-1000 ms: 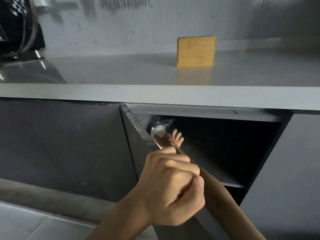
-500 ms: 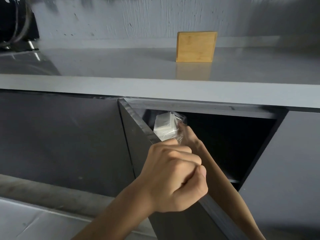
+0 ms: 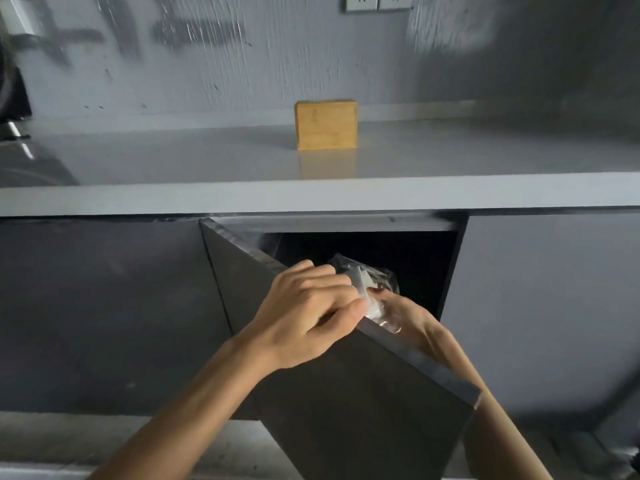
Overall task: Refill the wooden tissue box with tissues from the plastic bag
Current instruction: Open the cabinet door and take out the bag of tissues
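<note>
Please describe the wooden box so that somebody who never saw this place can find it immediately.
Look at the long grey countertop above the dark cabinets. Near its middle, close to the back wall, stands the wooden tissue box. It is the only yellow-brown, block-shaped thing on that grey surface.

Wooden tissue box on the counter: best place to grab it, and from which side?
Span the wooden tissue box across its left and right end faces, coming from the front and above. It stands upright on the countertop, broad face forward, both ends free; the wall seems close behind, so a rear approach looks tight.
</note>
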`<state>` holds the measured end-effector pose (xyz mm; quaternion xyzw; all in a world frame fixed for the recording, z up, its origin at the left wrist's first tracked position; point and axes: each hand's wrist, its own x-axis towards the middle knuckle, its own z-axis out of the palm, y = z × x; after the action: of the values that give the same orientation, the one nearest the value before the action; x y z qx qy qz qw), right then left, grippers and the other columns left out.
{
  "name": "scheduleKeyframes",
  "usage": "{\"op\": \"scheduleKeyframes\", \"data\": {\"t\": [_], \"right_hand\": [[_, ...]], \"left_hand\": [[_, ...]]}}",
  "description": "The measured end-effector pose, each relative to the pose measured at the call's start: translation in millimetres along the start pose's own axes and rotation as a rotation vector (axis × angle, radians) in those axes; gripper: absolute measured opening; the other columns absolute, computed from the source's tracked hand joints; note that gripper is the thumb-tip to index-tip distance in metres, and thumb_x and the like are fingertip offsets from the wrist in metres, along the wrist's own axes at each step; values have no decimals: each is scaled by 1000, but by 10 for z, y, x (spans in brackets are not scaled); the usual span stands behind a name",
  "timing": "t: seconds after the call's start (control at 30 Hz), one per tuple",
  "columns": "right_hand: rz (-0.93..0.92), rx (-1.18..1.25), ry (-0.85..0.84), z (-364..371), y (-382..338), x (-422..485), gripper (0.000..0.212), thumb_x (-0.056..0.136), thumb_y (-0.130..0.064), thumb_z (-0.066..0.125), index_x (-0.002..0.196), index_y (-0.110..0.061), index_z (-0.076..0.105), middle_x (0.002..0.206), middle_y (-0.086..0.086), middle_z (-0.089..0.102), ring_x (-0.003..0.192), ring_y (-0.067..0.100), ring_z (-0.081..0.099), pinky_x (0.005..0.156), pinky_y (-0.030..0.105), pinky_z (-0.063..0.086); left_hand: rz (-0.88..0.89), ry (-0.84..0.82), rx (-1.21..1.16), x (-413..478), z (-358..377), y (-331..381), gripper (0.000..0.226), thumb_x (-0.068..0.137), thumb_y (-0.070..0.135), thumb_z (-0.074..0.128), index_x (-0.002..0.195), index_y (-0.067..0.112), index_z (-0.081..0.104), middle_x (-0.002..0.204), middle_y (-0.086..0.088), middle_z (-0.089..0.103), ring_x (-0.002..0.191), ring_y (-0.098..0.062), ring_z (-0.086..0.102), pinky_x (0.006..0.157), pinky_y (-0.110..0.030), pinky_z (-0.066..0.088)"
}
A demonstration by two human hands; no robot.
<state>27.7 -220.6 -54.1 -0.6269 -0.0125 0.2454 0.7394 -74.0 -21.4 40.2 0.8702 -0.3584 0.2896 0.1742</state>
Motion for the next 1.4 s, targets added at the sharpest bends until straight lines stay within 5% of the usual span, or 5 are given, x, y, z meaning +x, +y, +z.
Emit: {"op": "scheduleKeyframes", "data": {"t": [0.23,0.33,0.63,1.03,1.4], "right_hand": [[-142,90,101,-882,-27,-1287,35,94,-18,61,112,12,62,87,25,71,63,31,70,51,34,58],[-202,-4,205,-1175,-41,-1652,68,73,-33,84,122,7,59,98,28,62,78,35,64,61,39,59],[-372,71,488,-1207,-252,-2296,17,89,-13,68,104,-5,64,77,1,66,72,20,67,60,34,59],[-303,134,384,-574,-279,-2486,41,78,-20,71,118,-10,66,75,6,68,48,15,59,48,27,55],[-327,97,399,-210,-539,-2006,35,83,-17,67,117,-10,69,88,8,74,62,16,70,52,24,57]], "left_hand": [[140,-63,58,101,125,-130,41,96,49,51,125,24,63,97,8,62,85,-13,57,76,-31,40],[120,-33,83,211,267,-125,42,95,48,49,125,23,63,96,8,61,83,-14,57,76,-32,40],[-137,210,362,606,864,-5,41,80,25,79,115,7,69,89,-13,55,77,-33,54,74,-45,50],[-221,238,736,1147,1195,-60,37,76,26,82,95,14,52,87,-5,52,77,-26,51,73,-36,41],[-97,382,877,1125,1073,-525,121,52,71,76,151,22,27,147,-14,34,138,-39,38,117,-58,19]]}}
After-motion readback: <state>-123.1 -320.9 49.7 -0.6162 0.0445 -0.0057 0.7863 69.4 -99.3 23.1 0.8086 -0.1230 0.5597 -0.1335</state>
